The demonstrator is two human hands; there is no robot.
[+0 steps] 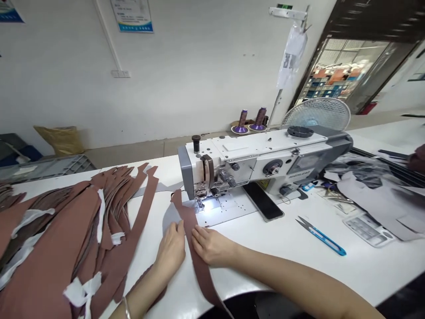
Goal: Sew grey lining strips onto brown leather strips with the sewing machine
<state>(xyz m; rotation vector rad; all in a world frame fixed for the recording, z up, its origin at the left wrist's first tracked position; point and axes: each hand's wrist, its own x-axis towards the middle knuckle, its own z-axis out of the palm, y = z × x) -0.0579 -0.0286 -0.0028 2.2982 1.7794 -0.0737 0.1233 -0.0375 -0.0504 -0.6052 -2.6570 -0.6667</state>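
Note:
A long reddish-brown fabric strip [201,272] runs from beside the sewing machine's [226,173] needle area down over the table's front edge. My left hand [171,250] is closed at the strip's left edge, thumb and fingertips pinching it. On the right edge, my right hand [210,246] grips the same strip with bent fingers. The strip's far end lies just left of the lit presser foot [201,204], which looks apart from it. Another brown piece [142,283] lies partly hidden under my left forearm.
Stacked brown pieces [56,248] with white ties [84,290] cover the table's left side. To the right lie a phone [264,201], blue-handled thread snips [323,237], a clear case [368,230] and white sheets [375,204]. Thread cones [242,119] and a fan [317,113] stand behind.

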